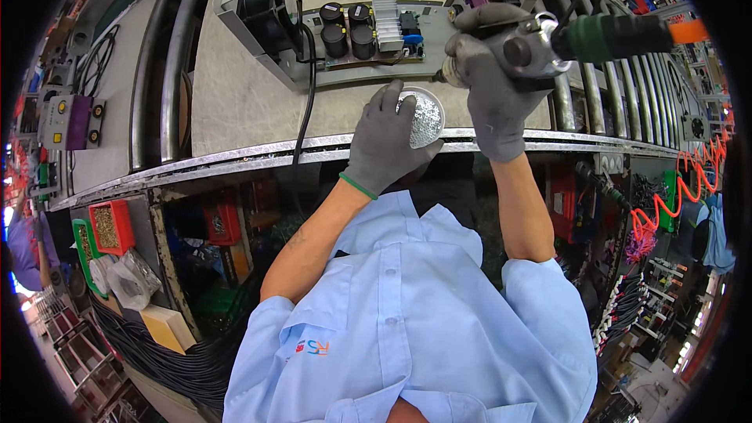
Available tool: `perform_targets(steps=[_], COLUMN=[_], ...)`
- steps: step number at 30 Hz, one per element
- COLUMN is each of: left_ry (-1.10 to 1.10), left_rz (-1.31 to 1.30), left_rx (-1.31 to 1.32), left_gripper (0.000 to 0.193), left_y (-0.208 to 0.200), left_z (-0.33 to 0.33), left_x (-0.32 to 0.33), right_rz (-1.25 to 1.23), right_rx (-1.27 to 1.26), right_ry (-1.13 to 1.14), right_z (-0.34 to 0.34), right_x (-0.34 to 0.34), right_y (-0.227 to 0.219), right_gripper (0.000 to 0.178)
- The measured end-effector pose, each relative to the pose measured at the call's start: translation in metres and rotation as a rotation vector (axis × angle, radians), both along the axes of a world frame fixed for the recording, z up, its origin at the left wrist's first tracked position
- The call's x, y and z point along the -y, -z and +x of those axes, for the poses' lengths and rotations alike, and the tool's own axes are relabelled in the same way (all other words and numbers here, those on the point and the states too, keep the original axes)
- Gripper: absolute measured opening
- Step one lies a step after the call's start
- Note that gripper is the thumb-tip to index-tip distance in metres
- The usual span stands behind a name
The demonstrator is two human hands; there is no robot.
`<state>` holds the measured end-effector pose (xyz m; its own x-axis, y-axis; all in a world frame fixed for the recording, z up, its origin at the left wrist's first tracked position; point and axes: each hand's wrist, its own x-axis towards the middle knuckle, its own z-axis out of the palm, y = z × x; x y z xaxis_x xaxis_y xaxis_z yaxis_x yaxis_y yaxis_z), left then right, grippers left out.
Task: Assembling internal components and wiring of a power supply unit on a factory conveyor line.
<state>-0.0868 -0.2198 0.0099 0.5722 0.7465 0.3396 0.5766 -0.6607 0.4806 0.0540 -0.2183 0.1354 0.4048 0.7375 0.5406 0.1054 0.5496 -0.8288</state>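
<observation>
Holds a round pale cup (442, 113) in the gloved left hand (384, 141), fingers curled over the left rim and thumb along the near side. Has it at the front edge of the counter (227, 102), well filled with small silvery pieces (425, 119), too tiny to name for certain. Cannot tell from this view: cup resting on the counter or lifted slightly.

Grips a metal-bodied driver (533, 51) in the gloved right hand (497, 102), wrapped firmly around it, just right of the cup. Points the tip leftward, just beyond the cup, near the chassis (376, 77); cannot make out any contact there. Trails a green-and-orange hose (619, 39) rightward, away from the cup.

Directly beyond the cup, the chassis, carrying a heat sink (387, 22); beyond and left of the cup, black capacitors (363, 41), then a fan (262, 8).

Far left of the cup and nearer the body, a red bin (117, 251) full of small brassy parts, beside a green bin (81, 222) also containing small parts. Likewise far left of the cup, a clear bag (131, 286), contents unclear.
</observation>
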Motion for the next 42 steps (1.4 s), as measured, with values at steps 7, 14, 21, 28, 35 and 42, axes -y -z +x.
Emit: perform_targets(steps=[7,14,21,28,35,42], left_ry=[0.026,0.026,0.025,0.029,0.033,0.011], left_rz=[0.063,0.023,-0.031,-0.084,-0.098,-0.073], left_rx=[0.059,0.095,0.074,0.083,0.069,0.09], left_gripper=[0.076,0.07,0.068,0.069,0.071,0.069], left_y=[0.002,0.0,-0.003,-0.005,-0.006,-0.002], left_z=[0.0,-0.001,-0.002,-0.004,-0.005,-0.005], left_x=[0.0,-0.001,-0.001,-0.002,-0.003,-0.002], right_rz=[-0.066,-0.069,-0.145,-0.095,-0.104,-0.169], right_rx=[-0.069,-0.175,-0.1,-0.119,-0.135,-0.065], right_ry=[0.012,-0.029,-0.016,-0.038,-0.113,0.026], right_z=[-0.001,-0.01,-0.004,-0.004,-0.006,-0.014], right_x=[0.004,-0.005,-0.012,-0.015,-0.017,-0.021], right_y=[0.025,0.034,0.054,0.052,0.057,0.043], right_gripper=[0.025,0.023,0.022,0.021,0.022,0.026])
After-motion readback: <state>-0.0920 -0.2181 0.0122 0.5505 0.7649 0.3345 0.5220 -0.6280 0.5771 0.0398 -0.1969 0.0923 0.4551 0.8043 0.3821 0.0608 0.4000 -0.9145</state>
